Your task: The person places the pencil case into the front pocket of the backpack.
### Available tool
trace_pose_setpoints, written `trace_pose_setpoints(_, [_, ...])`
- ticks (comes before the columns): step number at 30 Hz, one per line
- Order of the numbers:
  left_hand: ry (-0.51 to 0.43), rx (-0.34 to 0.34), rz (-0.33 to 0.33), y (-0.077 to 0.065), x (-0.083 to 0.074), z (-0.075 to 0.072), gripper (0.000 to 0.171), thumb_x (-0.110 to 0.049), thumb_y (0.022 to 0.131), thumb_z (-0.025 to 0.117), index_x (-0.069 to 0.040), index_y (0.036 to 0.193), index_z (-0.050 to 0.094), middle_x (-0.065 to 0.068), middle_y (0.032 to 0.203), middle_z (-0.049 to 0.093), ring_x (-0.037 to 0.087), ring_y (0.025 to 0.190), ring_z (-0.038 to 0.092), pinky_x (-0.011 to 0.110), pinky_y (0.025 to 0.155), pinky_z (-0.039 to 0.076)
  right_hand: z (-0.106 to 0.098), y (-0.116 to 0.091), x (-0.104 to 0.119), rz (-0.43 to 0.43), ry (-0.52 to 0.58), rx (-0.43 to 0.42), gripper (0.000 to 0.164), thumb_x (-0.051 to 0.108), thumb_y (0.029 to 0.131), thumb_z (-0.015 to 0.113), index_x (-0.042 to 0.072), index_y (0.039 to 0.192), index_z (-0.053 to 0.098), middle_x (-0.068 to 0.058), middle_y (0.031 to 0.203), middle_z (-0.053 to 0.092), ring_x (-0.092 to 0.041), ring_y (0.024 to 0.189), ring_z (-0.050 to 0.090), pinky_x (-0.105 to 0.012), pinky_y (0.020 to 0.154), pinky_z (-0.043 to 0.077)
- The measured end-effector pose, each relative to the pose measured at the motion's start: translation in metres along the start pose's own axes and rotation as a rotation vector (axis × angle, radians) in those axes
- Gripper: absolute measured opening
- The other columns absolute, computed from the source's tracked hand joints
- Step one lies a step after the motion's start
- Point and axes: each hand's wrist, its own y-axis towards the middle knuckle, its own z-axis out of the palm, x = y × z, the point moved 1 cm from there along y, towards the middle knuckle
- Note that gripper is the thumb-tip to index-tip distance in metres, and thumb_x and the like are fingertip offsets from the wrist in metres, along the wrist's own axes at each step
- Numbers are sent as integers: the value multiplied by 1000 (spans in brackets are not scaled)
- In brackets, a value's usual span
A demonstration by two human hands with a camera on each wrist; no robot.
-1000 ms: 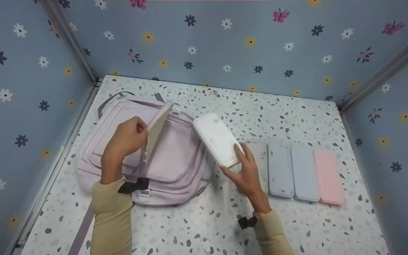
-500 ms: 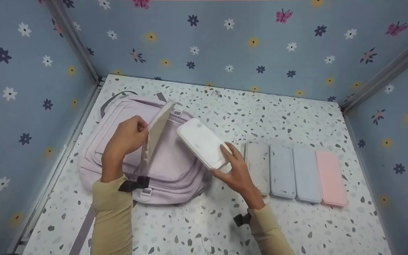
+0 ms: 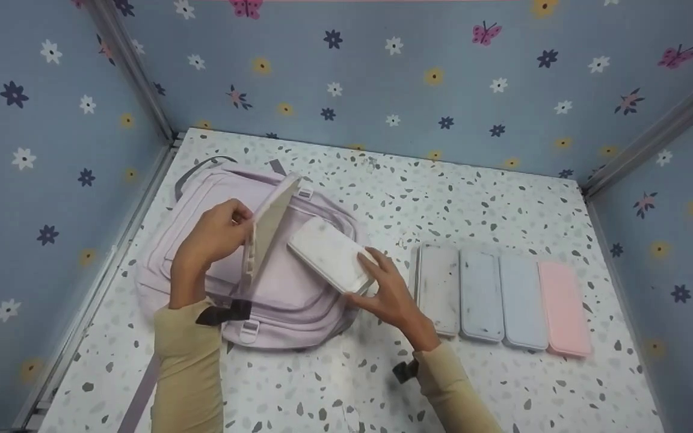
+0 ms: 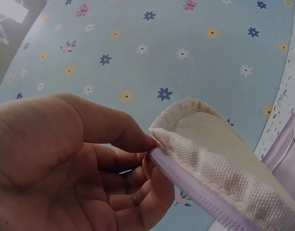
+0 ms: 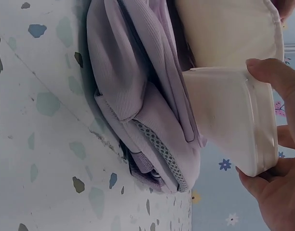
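Observation:
A lilac backpack point(image 3: 202, 186) lies on the table at the left, its front pocket flap point(image 3: 271, 222) lifted away from the body. My left hand point(image 3: 214, 234) pinches the flap's edge between thumb and fingers; the left wrist view shows its cream lining point(image 4: 210, 130) and lilac zipper edge point(image 4: 195, 192). My right hand point(image 3: 388, 294) grips one end of a white, flat, rounded-corner case point(image 3: 331, 252), thumb on one side and fingers on the other. The case is tilted, its far end over the pocket opening. In the right wrist view the case point(image 5: 234, 120) overlaps the backpack's opening.
To the right, several similar flat cases lie side by side: a greyish-white case point(image 3: 438, 288), a grey-blue case point(image 3: 480, 294), a light blue case point(image 3: 523, 300) and a pink case point(image 3: 565, 307). Flower-patterned panels point(image 3: 382, 78) border the speckled table point(image 3: 346, 391). A strap point(image 3: 141, 391) trails toward the front.
My right hand has moved left and slightly down with the white case, bringing it over the backpack's pocket. My left hand keeps holding the flap in nearly the same place.

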Motion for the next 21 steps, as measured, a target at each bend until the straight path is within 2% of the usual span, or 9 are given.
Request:
trace_pose_setpoints(7, [-11, -11, -6, -1, 0, -1, 26, -17, 98, 46, 5, 110, 53, 19, 104, 57, 23, 81, 59, 29, 71, 45, 1, 6, -7, 33, 14, 55, 81, 37, 74, 81, 6, 140, 46, -16, 148, 38, -35, 135, 37, -49, 108, 34])
trace_pose_setpoints(14, [-1, -31, 0, -1, 0, -2, 25, -16, 97, 47, 5, 109, 54, 18, 101, 58, 24, 81, 58, 29, 70, 44, 7, 14, -5, 90, 23, 20, 88, 37, 73, 82, 5, 144, 38, -17, 138, 39, -33, 125, 45, -47, 102, 41])
trace_pose_setpoints(21, [18, -28, 12, -2, -1, -1, 24, -15, 96, 46, 5, 108, 54, 19, 104, 58, 27, 88, 55, 31, 73, 42, 22, 31, 0, 95, -22, 62, 89, 35, 75, 81, 1, 144, 36, -21, 144, 39, -36, 133, 39, -46, 110, 32])
